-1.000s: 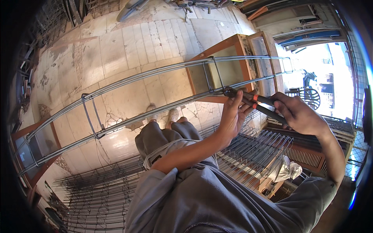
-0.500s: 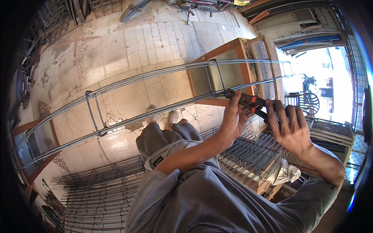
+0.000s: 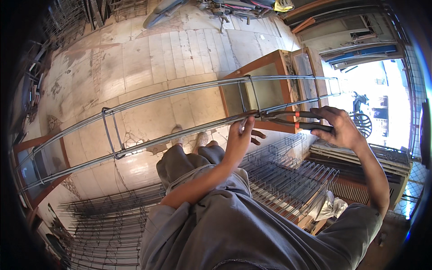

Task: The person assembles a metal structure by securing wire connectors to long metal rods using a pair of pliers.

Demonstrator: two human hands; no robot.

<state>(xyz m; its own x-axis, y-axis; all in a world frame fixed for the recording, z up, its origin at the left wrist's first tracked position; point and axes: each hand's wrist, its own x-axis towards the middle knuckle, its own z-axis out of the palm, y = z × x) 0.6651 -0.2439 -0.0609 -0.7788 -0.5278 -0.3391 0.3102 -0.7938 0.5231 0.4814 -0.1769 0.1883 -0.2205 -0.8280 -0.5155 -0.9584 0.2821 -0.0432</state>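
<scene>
A long cage of thin steel bars [image 3: 180,129], with square stirrups [image 3: 112,130] around it, runs across in front of me. My left hand [image 3: 239,140] pinches the near bar with thumb and forefinger, close to a stirrup; its other fingers stick out. Any wire under those fingertips is too small to make out. My right hand [image 3: 338,126] holds pincers [image 3: 308,114] with dark, red-banded handles spread apart. Their jaws point left and sit at the near bar, just right of my left fingertips.
Wood-framed glass cabinets [image 3: 279,67] support the cage at right and at far left [image 3: 42,155]. Stacked steel cages [image 3: 112,225] lie beside me at lower left, with more bent-rod frames [image 3: 292,175] at lower right. A motorcycle [image 3: 234,9] stands at the far side of the tiled floor [image 3: 148,58].
My left hand has left the pincers and moved left onto the near bar. The pincers' handles have spread and lie flatter, with my right hand farther right and lower.
</scene>
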